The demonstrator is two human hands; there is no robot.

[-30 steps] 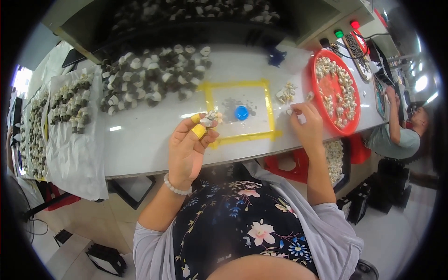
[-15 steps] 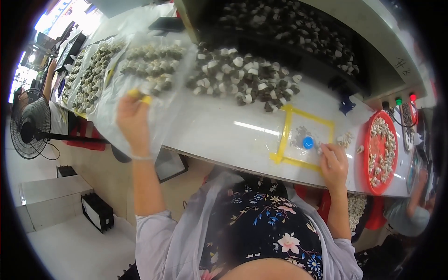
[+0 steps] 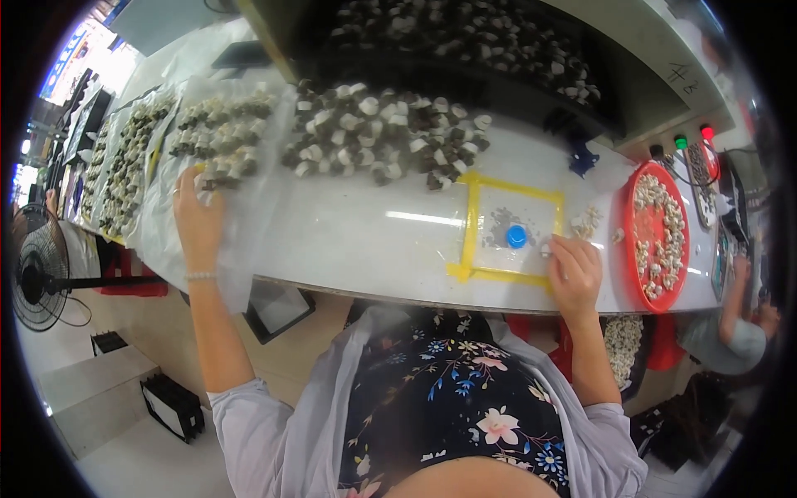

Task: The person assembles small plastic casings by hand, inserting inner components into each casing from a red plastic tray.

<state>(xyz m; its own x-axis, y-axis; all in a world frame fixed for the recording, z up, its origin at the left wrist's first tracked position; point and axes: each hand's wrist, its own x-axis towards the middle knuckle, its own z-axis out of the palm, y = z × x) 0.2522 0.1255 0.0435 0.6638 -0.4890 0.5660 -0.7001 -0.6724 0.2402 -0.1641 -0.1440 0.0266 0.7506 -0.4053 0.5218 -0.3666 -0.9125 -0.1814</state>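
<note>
My left hand (image 3: pixel 200 220), with yellow covers on its fingertips, reaches to the near end of several rows of small white-and-dark pieces (image 3: pixel 224 124) on a plastic sheet (image 3: pixel 261 199). Its thumb and fingers close together there, and whatever lies between them is too small to make out. Beside the yellow-taped square (image 3: pixel 471 232), my right hand (image 3: pixel 576 272) pinches a small white piece (image 3: pixel 546 249). Inside that square are a blue cap (image 3: pixel 516 236) and a grey smudged patch (image 3: pixel 501 222). A few pale pieces (image 3: pixel 586 222) lie just beyond my right hand.
A heap of white-and-dark pieces (image 3: pixel 382 129) covers the table's far middle. A machine housing (image 3: pixel 664 91) with lit buttons overhangs the back right. The red tray (image 3: pixel 631 249) holds pale pieces. At the left stands a fan (image 3: pixel 37 266); another person (image 3: pixel 726 340) sits at the right.
My left hand has come down onto the near end of the rows from above the sheet. My right hand keeps its pinch beside the taped square. The whole view has shifted.
</note>
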